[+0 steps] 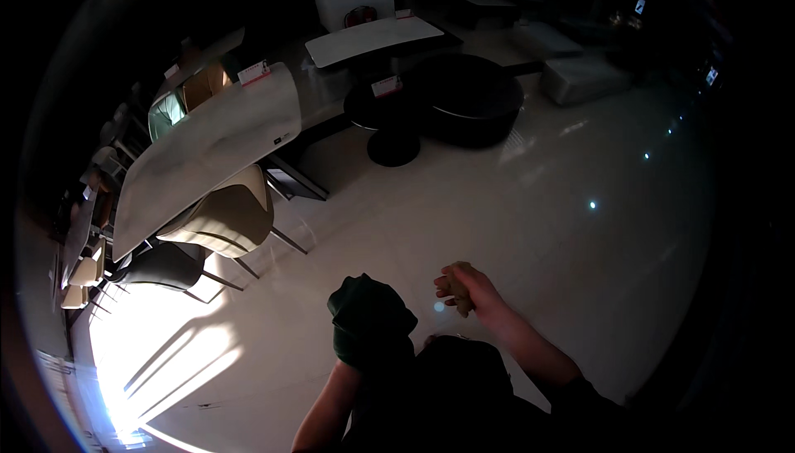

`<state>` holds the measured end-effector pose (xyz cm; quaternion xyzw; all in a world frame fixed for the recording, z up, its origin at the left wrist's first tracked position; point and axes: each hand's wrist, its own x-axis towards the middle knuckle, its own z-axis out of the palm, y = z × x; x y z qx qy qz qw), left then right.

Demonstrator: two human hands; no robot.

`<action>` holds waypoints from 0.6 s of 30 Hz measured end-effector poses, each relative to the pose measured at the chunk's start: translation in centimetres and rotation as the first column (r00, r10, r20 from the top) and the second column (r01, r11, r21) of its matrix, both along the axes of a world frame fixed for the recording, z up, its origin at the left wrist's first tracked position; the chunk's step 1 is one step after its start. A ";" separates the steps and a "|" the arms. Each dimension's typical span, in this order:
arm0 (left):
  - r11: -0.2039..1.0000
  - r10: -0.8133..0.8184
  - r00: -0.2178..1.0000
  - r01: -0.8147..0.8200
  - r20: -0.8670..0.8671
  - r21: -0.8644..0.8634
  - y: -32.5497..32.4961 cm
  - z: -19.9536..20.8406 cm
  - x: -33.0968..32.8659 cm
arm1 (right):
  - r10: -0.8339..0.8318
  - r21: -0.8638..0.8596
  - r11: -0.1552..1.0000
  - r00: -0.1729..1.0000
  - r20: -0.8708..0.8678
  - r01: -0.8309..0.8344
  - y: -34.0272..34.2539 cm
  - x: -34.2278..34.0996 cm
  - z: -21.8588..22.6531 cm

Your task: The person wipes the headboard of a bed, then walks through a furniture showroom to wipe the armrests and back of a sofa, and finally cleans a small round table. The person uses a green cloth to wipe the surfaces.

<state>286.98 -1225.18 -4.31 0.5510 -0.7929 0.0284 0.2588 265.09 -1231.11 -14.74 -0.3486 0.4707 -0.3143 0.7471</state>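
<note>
Dark green cloth (368, 320) covers my left hand from the wrist up, bunched into a rounded bundle. Only the bare left forearm (327, 407) shows below it, and the fingers are hidden. To the right, my right hand (474, 283) is closed around a small tan, crumpled piece (460, 302) that looks like cloth; its exact kind is unclear. The two hands are apart, held above the floor in front of my dark clothing.
A pale marble-topped table (207, 146) stands at left, with a cream chair (228, 221) and a dark chair (161, 267) along it. Farther off are round black tables (472, 89), another light table (373, 41) and a wrapped block (584, 80). Bright sunlight falls on the tiled floor (190, 345).
</note>
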 end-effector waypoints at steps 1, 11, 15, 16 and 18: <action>0.998 0.001 0.999 -0.003 -0.044 -0.055 -2.1 1.7 -0.6 | 0.044 -0.004 0.999 0.999 0.024 -0.044 -2.1 0.1 -0.2; 0.998 -0.014 1.000 0.013 0.006 0.064 -25.9 -8.2 2.2 | 0.014 0.107 0.994 0.992 -0.128 0.000 -22.7 0.7 -2.9; 0.994 -0.108 0.994 0.107 -0.030 -0.021 -36.6 -7.8 2.8 | -0.136 -0.006 0.991 0.974 -0.182 0.137 -32.1 -1.5 -0.1; 0.991 -0.128 0.991 0.127 -0.040 -0.034 -39.4 -7.8 2.8 | -0.156 -0.038 0.988 0.965 -0.212 0.152 -35.2 -1.7 0.1; 0.987 -0.155 0.987 0.154 -0.046 -0.039 -44.4 -8.2 3.0 | -0.198 -0.063 0.980 0.944 -0.264 0.188 -39.6 -1.6 -0.4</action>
